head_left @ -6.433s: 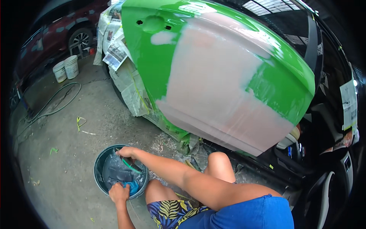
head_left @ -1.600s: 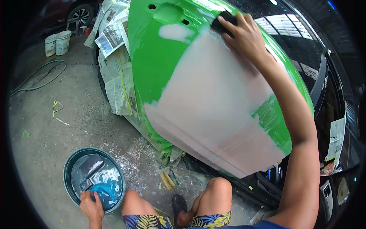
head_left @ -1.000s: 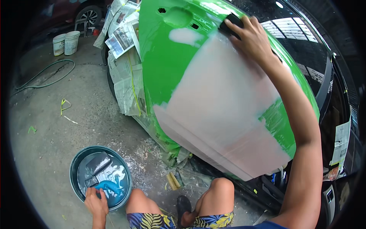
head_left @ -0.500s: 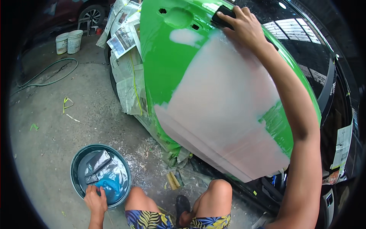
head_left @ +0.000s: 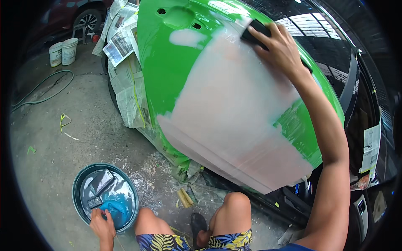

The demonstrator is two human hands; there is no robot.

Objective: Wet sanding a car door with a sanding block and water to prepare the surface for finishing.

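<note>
A black sanding block (head_left: 256, 32) is in my right hand (head_left: 281, 50), pressed to the upper part of a green car door (head_left: 161, 75). Under and below it spreads a broad, wet, pale pinkish-white filler patch (head_left: 234, 96). Down at the lower left, my left hand (head_left: 103, 226) reaches over the near rim of a dark teal tub (head_left: 75, 196), fingers curled beside a blue cloth (head_left: 115, 209). What those fingers hold, if anything, is hidden. Murky water fills the tub, where a dark flat sheet (head_left: 101, 180) and a small grey block (head_left: 95, 202) also lie.
Newspaper masking (head_left: 125, 90) covers the car left of the door. Two white buckets (head_left: 69, 51) and a green hose (head_left: 50, 98) are on the concrete at the far left. A yellowish strip (head_left: 184, 197) lies between tub and car. Dark window glass (head_left: 322, 46) borders the door's upper right.
My right hand has moved the sanding block slightly down and right along the door, leaving a wet, whitish smear. My left hand stays at the tub. The whole view has shifted a little.
</note>
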